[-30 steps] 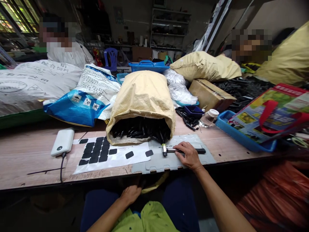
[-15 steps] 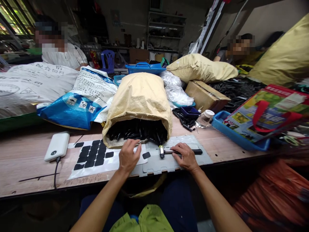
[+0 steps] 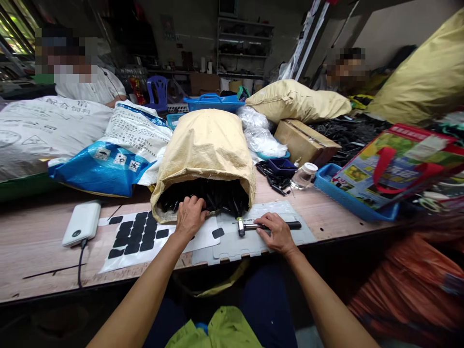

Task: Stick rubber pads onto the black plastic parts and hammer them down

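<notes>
A beige sack lies with its mouth facing me, full of black pieces. At the lower edge of that mouth is my left hand, fingers curled over the black pieces; what they grip, if anything, is hidden. My right hand has its fingers round the metal shaft of a small hammer, which lies over a grey mat. The hammer head points left, just below the sack's mouth. Under my left forearm is a white sheet with black rounded squares.
A white power bank with a cable lies at left, near a blue-and-white bag. To the right are a small dark tray, a clear jar, a cardboard box and a blue basket. Two people sit across the table.
My left hand has moved up and forward, from in front of the sack to its mouth. My right hand stays at the hammer. The whole view has shifted slightly.
</notes>
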A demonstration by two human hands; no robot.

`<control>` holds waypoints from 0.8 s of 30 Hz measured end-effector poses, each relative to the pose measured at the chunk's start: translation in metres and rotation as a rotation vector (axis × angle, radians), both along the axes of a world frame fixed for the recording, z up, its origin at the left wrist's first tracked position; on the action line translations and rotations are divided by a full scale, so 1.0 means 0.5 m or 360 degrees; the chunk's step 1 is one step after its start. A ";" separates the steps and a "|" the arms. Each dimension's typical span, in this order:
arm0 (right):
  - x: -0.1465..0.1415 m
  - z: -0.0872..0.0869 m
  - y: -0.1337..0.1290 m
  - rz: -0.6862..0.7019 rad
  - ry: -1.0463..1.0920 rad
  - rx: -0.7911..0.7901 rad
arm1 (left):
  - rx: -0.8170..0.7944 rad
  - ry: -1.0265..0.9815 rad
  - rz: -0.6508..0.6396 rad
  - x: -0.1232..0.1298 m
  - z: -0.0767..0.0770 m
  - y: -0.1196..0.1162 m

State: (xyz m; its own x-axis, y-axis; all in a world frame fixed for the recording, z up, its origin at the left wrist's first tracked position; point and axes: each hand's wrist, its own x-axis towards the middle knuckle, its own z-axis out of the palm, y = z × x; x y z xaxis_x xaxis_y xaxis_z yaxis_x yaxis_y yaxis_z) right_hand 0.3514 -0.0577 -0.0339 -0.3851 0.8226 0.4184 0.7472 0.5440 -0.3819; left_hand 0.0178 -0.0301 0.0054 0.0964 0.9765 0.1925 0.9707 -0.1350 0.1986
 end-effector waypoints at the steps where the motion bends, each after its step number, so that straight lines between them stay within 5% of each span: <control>1: 0.000 -0.001 0.000 0.0001 -0.0002 0.0002 | 0.0000 -0.0005 -0.0015 -0.001 -0.001 -0.001; 10: -0.001 0.001 0.000 0.0000 -0.0004 0.0008 | 0.0035 -0.0097 -0.0031 -0.023 -0.016 -0.019; 13: 0.000 0.001 0.001 -0.0004 -0.0014 0.0008 | 0.0080 -0.0259 -0.0002 -0.036 -0.017 -0.051; 18: 0.002 -0.001 0.004 0.0028 -0.0069 0.0010 | -0.0125 -0.0705 -0.0268 -0.041 -0.049 -0.120; 24: 0.008 -0.002 0.011 0.0068 -0.0164 0.0012 | -0.0231 -0.0851 -0.0113 -0.023 -0.073 -0.139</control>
State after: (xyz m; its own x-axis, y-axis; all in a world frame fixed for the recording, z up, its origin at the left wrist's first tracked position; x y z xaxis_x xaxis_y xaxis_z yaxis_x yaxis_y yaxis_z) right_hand 0.3554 -0.0522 -0.0350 -0.4608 0.8017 0.3806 0.7585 0.5784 -0.3001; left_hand 0.0065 -0.0997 -0.0310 0.0888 0.9914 0.0965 0.7190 -0.1308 0.6825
